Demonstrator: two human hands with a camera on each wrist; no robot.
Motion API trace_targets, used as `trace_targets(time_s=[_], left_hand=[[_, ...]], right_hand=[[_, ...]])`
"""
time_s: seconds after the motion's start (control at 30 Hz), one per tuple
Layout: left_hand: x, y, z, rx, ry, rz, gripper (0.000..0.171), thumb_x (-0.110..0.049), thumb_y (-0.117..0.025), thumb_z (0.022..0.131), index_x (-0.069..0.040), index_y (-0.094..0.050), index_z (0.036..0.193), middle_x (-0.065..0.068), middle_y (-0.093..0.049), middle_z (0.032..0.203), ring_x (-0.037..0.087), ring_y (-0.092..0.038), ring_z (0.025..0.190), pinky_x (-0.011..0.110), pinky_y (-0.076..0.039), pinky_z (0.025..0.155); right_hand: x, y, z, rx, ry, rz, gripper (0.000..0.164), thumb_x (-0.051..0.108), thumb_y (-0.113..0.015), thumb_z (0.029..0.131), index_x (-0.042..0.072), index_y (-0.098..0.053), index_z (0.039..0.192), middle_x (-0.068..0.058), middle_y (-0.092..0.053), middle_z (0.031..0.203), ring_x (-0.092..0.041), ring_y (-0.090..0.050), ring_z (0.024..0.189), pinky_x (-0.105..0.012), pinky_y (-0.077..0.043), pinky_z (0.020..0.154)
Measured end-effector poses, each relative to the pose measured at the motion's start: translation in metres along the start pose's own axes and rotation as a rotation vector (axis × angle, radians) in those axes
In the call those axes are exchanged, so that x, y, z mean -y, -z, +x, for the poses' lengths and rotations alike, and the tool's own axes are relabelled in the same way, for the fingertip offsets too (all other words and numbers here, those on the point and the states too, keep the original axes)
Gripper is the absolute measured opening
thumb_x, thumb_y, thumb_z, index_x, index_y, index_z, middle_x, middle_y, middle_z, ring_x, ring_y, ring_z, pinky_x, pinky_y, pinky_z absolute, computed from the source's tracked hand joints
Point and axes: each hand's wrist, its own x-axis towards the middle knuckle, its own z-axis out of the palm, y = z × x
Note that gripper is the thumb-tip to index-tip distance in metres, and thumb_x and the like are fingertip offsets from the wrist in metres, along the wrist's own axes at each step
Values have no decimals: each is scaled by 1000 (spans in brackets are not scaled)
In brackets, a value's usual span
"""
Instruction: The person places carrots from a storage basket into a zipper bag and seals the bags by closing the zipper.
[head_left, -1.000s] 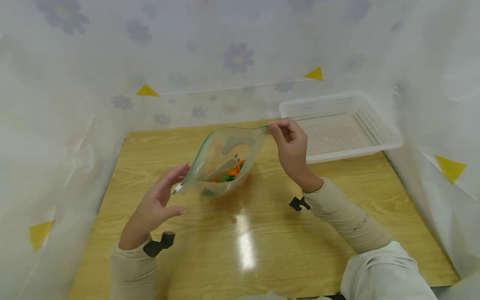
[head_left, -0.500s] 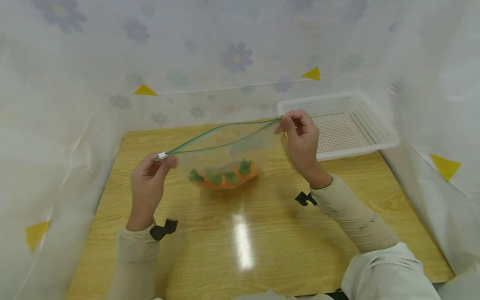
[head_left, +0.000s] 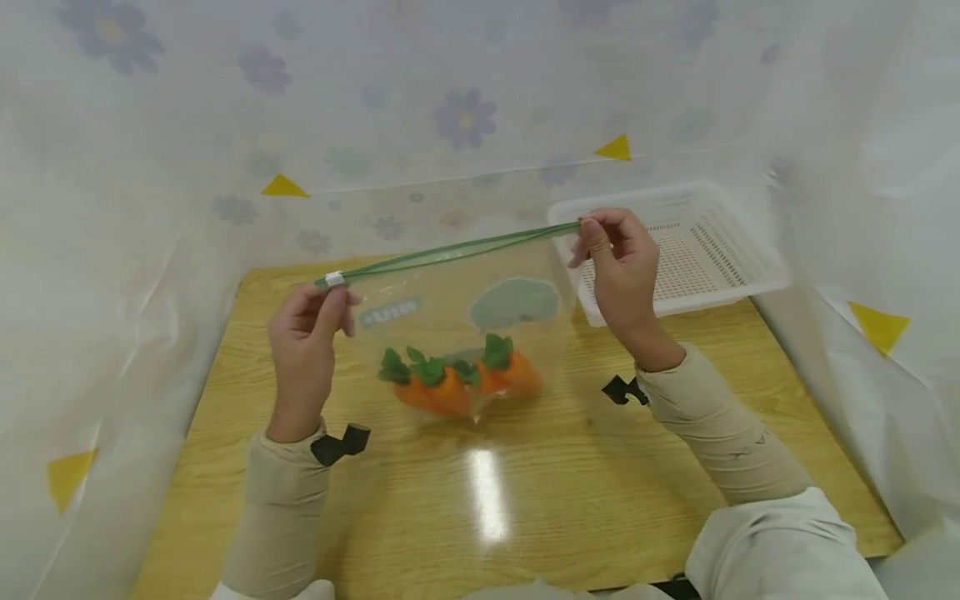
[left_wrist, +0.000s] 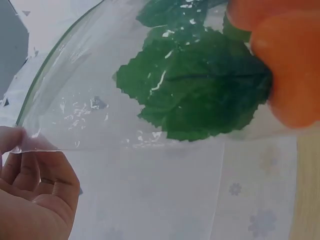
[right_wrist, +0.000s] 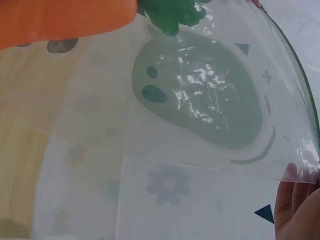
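Observation:
A clear zipper bag with a green top strip and pale green prints hangs between both hands above the table. Inside, at its bottom, lie several orange carrots with green leafy tops, toy-like in look. My left hand pinches the bag's upper left corner, beside the white slider. At the upper right corner, my right hand pinches the end of the green strip. The left wrist view shows green leaves through the plastic; the right wrist view shows a green print on the bag.
A white perforated basket stands at the back right of the wooden table, behind my right hand. Whitish flowered sheeting walls the table at the back and sides, with yellow triangles on it.
My left hand, earlier loose beside the slider end, now pinches that corner. Both hands have risen and spread apart. The gaping bag mouth has been drawn nearly straight, and the carrots hang upright in view.

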Motion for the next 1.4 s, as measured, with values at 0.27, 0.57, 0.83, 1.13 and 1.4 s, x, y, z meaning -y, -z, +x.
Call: trace_targets(time_s=[0.27, 0.57, 0.83, 1.13, 1.4], left_hand=[[6, -5, 6, -18, 20, 40, 13, -1, -56, 92, 11, -60, 96, 12, -58, 77, 20, -54, 66, 27, -48, 64], [10, -12, 8, -67, 30, 39, 16, -4, -58, 92, 10, -62, 96, 12, -58, 78, 18, -53, 64, 25, -49, 60], [9, -15, 6, -41, 68, -6, 18, -8, -58, 92, 8, -61, 98, 14, -61, 84, 18, -55, 64, 26, -52, 63], [11, -16, 5, -33, 66, -2, 23, -7, -58, 92, 15, -57, 97, 14, -59, 77, 19, -54, 63, 26, -50, 62], [9, -23, 2, -17, 69, -36, 12, -3, -58, 91, 7, -61, 97, 12, -61, 82, 18, -55, 65, 26, -50, 63]], right_hand=[[1, 8, 7, 8, -27, -20, 12, -8, -52, 90, -19, -56, 93, -30, -51, 78, -20, -55, 62, -28, -51, 57], [3, 14, 10, -14, -28, -68, 11, -9, -55, 88, -18, -58, 92, -27, -54, 75, -19, -56, 59, -27, -52, 60], [1, 20, 11, -5, -90, -64, 12, -4, -58, 89, -15, -61, 92, -23, -58, 78, -20, -58, 65, -27, -53, 66], [2, 11, 22, 102, 297, -450, 13, -3, -64, 85, -6, -67, 98, -17, -64, 90, -24, -60, 80, -27, -48, 71], [39, -34, 25, 418, 575, -454, 19, 3, -67, 84, 1, -67, 103, -12, -63, 95, -24, -58, 80, -30, -48, 63]])
